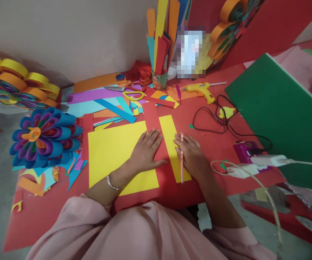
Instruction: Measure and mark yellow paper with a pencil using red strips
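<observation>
My left hand lies flat with fingers spread, pressing on a long red paper strip. The strip runs lengthwise over yellow paper, and yellow shows on both of its sides. In my right hand is a pink pencil, held between thumb and fingers over the narrower yellow part at the right. The pencil's lower end points toward me. Where its tip is, I cannot tell. My left palm and fingers hide part of the strip and the yellow paper.
Scissors lie among paper scraps behind the yellow paper. A cup holds upright strips. A yellow glue gun trails a black cord toward a purple power socket. A layered paper flower sits left; a green board stands right.
</observation>
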The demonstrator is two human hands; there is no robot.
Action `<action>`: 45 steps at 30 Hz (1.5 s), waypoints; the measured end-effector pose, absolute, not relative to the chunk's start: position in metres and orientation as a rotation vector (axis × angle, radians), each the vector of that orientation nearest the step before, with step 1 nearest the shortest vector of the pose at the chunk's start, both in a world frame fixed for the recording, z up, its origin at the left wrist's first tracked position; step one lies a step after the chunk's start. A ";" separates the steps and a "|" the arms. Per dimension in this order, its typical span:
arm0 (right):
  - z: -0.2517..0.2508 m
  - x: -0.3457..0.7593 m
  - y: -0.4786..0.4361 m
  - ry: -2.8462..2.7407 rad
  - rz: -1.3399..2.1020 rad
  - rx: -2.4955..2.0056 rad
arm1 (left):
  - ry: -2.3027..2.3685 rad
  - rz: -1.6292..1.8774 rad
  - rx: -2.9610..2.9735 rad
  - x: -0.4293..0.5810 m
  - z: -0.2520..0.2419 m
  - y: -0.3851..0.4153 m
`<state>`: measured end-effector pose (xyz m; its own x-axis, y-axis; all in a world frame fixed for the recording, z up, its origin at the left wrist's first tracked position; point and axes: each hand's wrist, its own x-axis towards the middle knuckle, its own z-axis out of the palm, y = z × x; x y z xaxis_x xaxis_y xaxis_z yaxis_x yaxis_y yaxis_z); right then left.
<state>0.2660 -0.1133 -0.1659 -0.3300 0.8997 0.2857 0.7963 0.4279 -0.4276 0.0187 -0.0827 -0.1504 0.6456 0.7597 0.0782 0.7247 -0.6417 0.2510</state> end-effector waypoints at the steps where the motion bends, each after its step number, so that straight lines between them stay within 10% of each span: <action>1: -0.165 0.266 -0.113 -2.203 0.290 -1.433 | 1.216 0.263 2.667 0.019 -0.151 -0.082; 45: -0.159 0.265 -0.113 -2.161 0.395 -1.479 | 1.127 0.340 2.597 0.016 -0.153 -0.078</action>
